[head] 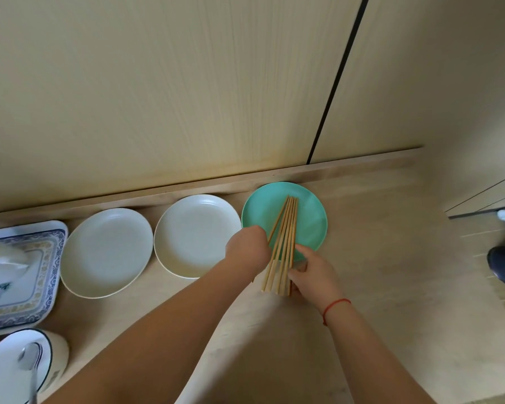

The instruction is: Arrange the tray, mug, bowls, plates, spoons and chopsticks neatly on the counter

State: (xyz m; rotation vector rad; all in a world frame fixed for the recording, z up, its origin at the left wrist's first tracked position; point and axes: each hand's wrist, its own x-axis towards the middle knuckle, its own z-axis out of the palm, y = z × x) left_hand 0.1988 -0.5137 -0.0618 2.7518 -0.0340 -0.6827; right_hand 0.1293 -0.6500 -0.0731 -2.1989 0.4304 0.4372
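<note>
Head cam, looking down at a pale wood surface (pixel 376 258) that runs along a wall of light cabinet panels. Both hands are on a bundle of wooden chopsticks (pixel 283 240). The sticks lie fanned a bit, far tips over the middle of a teal plate (pixel 309 211), near ends sticking out past its near rim over the surface. The left hand (pixel 247 246) is curled at the left side of the bundle, grip narrow and touching the outermost stick as far as I can tell. The right hand (pixel 312 275), red string on the wrist, has its grip closed around the near ends of the chopsticks.

Left of the teal plate, a white plate (pixel 196 237) sits just beside it, then a second white plate (pixel 105 252) next in the row, all close to the back ledge. Far left is a tray (pixel 41 275) with a blue and gold patterned border, something white and blurry sitting on it. At the near left corner is a white bowl (pixel 3 371) with a dark rim and a metal spoon (pixel 31 365) in it.
</note>
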